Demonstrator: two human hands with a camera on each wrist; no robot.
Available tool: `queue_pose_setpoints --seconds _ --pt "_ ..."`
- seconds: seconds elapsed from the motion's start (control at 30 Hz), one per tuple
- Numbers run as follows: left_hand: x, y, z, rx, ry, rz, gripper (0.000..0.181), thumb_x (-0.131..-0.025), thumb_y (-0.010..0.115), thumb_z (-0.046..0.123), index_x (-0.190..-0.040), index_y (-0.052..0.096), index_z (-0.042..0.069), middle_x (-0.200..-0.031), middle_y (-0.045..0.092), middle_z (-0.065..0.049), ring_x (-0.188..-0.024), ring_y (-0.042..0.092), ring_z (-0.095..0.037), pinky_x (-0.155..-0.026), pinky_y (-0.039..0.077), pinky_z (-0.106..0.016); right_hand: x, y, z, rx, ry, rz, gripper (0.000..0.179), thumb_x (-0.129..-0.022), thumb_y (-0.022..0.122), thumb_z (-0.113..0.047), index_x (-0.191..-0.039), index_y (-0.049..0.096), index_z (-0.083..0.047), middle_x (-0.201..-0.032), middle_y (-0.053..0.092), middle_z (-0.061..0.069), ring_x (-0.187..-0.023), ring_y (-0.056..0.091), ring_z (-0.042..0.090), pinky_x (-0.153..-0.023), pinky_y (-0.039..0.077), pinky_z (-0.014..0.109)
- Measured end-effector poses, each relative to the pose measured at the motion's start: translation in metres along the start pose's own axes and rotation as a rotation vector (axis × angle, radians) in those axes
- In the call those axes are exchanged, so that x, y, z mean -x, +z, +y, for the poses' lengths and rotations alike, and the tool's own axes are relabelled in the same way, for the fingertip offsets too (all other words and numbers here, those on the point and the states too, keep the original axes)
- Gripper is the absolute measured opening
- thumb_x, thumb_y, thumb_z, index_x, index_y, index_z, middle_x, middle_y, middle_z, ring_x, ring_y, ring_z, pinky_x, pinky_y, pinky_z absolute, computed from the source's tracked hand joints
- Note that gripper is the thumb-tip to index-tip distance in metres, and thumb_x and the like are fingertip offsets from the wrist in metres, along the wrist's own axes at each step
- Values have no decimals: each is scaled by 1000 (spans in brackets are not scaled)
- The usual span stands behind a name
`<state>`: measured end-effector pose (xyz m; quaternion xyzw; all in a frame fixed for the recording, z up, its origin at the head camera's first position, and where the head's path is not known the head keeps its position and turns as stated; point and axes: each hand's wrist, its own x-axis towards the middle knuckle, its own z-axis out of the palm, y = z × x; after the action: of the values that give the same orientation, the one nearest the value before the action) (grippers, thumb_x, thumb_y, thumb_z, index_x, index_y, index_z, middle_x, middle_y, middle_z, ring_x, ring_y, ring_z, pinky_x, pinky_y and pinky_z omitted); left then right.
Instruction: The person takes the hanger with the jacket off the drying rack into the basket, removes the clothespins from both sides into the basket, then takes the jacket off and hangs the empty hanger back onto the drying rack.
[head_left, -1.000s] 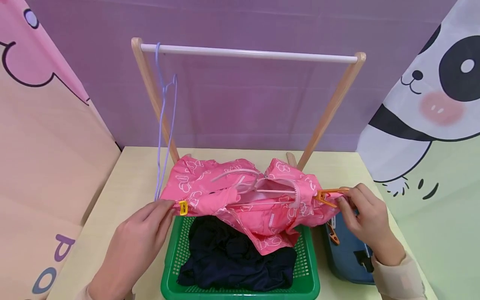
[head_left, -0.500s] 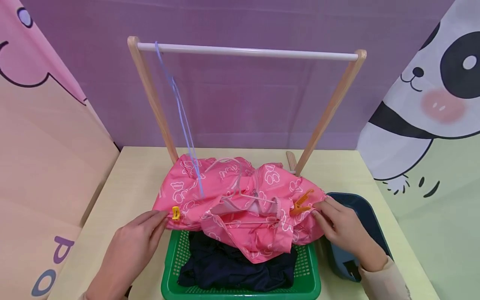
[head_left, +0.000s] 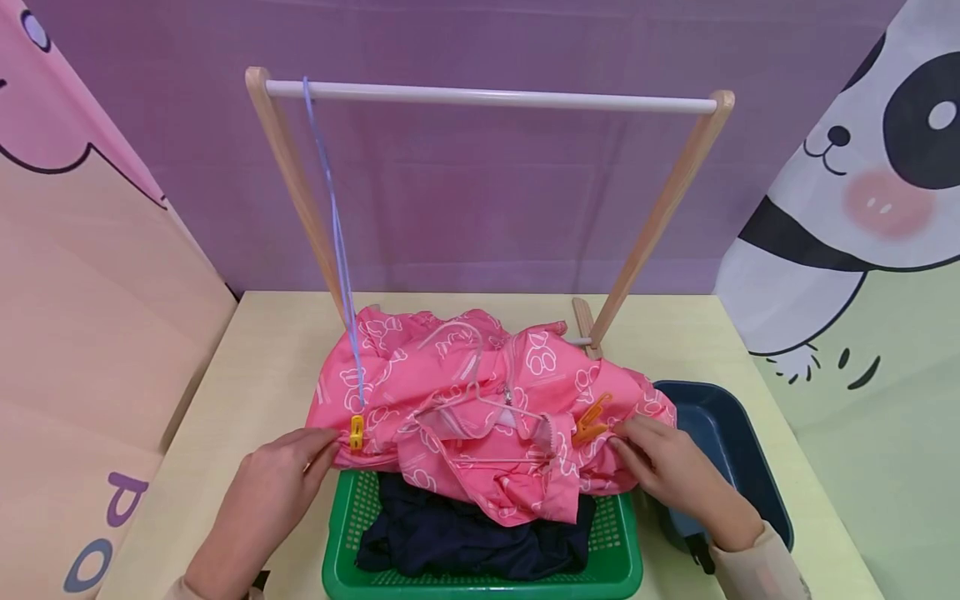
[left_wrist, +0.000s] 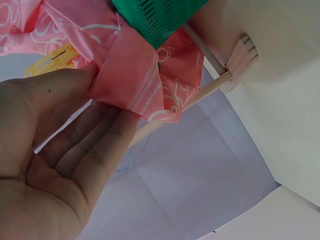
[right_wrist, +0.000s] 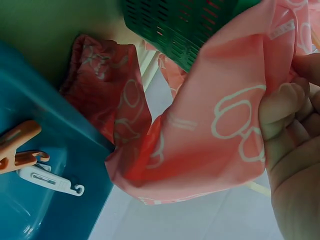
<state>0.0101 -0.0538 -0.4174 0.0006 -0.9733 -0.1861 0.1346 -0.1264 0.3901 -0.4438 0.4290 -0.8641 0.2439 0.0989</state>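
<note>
We've got a pink printed jacket (head_left: pixel 431 375) spread near the middle of the bench (head_left: pixel 262 358), between the rack (head_left: pixel 487 97) legs and over the far side of a green basket (head_left: pixel 339 533), so we can't see that rim. Left hand (head_left: pixel 273 483) has its grip pinched on one end of the fabric, just beside a yellow clip (head_left: pixel 356 432). Right hand (head_left: pixel 671 462) has its grip pinched on the other end, near an orange clip (head_left: pixel 590 421). The pale hanger (head_left: pixel 517 408) in the neck is partly buried in cloth. A lilac hanger (head_left: pixel 339 242) dangles from the bar, its lower end in front of the jacket; we can't tell if it touches. Dark cloth (head_left: pixel 480 533) in the basket is half covered. Toward the bench's right edge, the right arm blocks part of a blue bin (head_left: pixel 723 417); only the right wrist view shows us a white peg (right_wrist: pixel 50 181) inside. The bench's near edge is cut off.
</note>
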Motion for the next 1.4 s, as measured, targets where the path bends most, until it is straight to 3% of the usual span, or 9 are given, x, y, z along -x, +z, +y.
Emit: queue_pose_setpoints --seconds 0.2,0.37,0.43,0.6,0.73,0.9,1.17,1.4 --pt "0 -2 0 -1 -5 -12 31 -78 86 10 -105 76 -2 -98 73 -18 -89 71 -39 -75 58 -52 -2 -3 -3 24 21 -28 24 -81 82 -9 -101 70 -14 -91 65 -7 -76 58 3 -67 58 24" --pt "-1 -2 -1 1 -1 -19 32 -78 86 9 -106 76 -2 -99 73 -18 -89 71 -39 -75 58 -52 -7 -15 -10 65 72 -95 22 -84 82 -18 -104 72 -15 -96 69 -6 -80 63 7 -69 59 28" --pt "-1 -2 -1 5 4 -16 32 -78 87 9 -106 76 -2 -99 73 -18 -89 71 -38 -75 58 -52 -10 -22 -12 77 81 -105 23 -84 82 -20 -104 72 -15 -90 67 -8 -75 60 5 -65 57 24" --pt "-1 -2 -3 14 18 -11 33 -77 87 9 -106 76 -1 -99 73 -18 -90 71 -38 -75 58 -52 -19 -40 -13 85 60 -19 35 -76 88 -18 -106 71 -13 -85 56 -11 -71 49 4 -56 51 21" --pt "0 -3 -4 30 9 -15 33 -77 87 9 -106 77 0 -100 73 -17 -91 71 -38 -76 58 -52 -26 -48 -11 55 70 14 48 -71 91 -20 -113 69 -12 -104 60 -3 -92 56 12 -67 59 33" --pt "0 -4 -8 66 4 -26 32 -77 87 10 -107 77 1 -99 74 -16 -90 71 -37 -73 59 -50 -35 -47 -9 -52 112 -77 57 -76 90 -27 -125 64 -13 -124 56 1 -115 50 18 -76 60 41" --pt "-7 -9 -19 155 -7 -119 27 -79 86 11 -104 79 5 -94 74 -8 -80 70 -25 -60 59 -32 -44 -49 -13 -150 158 -176 53 -76 90 -28 -120 65 -13 -118 59 0 -110 54 21 -73 60 37" --pt "-15 -15 -24 239 -30 -222 25 -83 83 13 -106 78 5 -96 73 -6 -82 69 -22 -63 60 -30 -48 -51 -17 -186 195 -213 46 -76 89 -31 -114 70 -13 -107 62 -5 -101 54 18 -68 59 31"
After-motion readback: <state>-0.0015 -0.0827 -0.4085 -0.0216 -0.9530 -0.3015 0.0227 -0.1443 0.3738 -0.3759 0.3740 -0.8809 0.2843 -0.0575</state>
